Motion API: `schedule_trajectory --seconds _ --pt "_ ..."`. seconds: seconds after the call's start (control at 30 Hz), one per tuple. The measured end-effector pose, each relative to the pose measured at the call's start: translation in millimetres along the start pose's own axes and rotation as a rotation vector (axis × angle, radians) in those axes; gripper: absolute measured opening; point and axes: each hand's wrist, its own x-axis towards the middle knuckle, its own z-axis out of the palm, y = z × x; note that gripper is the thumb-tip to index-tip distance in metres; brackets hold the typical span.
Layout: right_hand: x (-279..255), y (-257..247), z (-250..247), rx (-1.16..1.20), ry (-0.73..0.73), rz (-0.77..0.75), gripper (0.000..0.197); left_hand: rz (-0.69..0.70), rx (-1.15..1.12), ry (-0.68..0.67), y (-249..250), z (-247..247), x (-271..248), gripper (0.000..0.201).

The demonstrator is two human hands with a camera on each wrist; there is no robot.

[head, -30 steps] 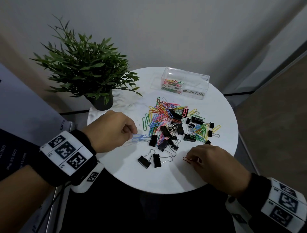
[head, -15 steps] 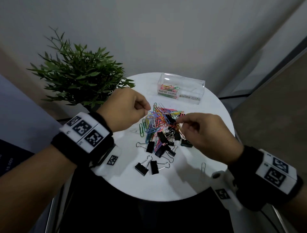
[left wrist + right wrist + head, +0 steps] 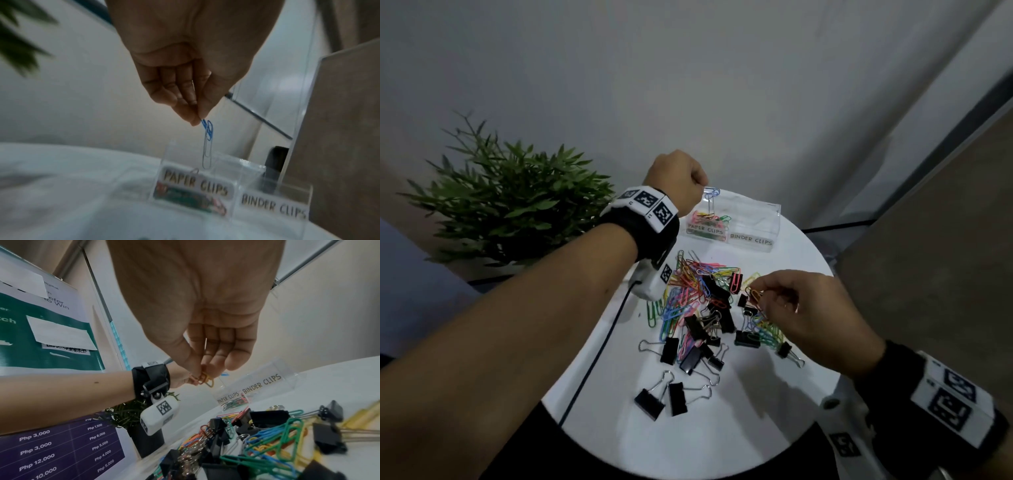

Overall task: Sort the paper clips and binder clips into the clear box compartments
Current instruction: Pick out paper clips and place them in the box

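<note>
1. Two hands work over a round white table [image 3: 739, 442]; at its nine o'clock edge stands a green potted plant [image 3: 517, 202].
2. Left hand [image 3: 676, 180] has risen from the table's near-left side, where it lay a second ago, to the far edge at twelve o'clock; its thumb and fingers pinch blue paper clips [image 3: 208, 129], from which a paler clip dangles straight down, directly above the clear box [image 3: 753, 219].
3. Beneath that pinch sits the box's left compartment, labelled PAPER CLIPS [image 3: 705, 230]; several coloured clips already lie inside; the compartment to its right, labelled BINDER CLIPS [image 3: 750, 238], looks empty as far as the pictures show.
4. At the table's centre lies the mixed pile [image 3: 709, 305] of coloured paper clips and black binder clips; two binder clips [image 3: 661, 397] sit apart at six o'clock.
5. Right hand [image 3: 804, 315] has lifted from the near edge to hover at three o'clock of the pile; its fingertips pinch an orange paper clip [image 3: 204, 379].
6. Judgement: the left hand seems ready to release; the right would follow; most of the sorting remains.
</note>
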Motion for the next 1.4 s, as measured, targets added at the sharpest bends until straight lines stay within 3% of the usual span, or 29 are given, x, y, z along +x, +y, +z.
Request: schedule_trajectory --seconds 0.3,0.67,0.87,1.07,1.4 --pt "26 8 -3 0.061 0.011 0.010 0.022 -0.070 0.092 -0.115 -20 36 -9 0.022" --pt "122 -5 3 -0.088 0.118 -0.033 0.021 -0.011 -0.043 -0.003 -24 -4 -58 0.019" --pt "172 -7 12 -0.205 0.068 -0.043 0.019 0.039 -0.156 -0.092 -24 -25 -129 0.017" --pt "190 -10 35 -0.312 0.006 -0.099 0.021 0.041 -0.218 -0.139 -39 -27 -187 0.015" --pt "185 -5 35 -0.367 -0.097 -0.058 0.026 -0.035 -0.087 -0.250 -61 -20 -210 0.016"
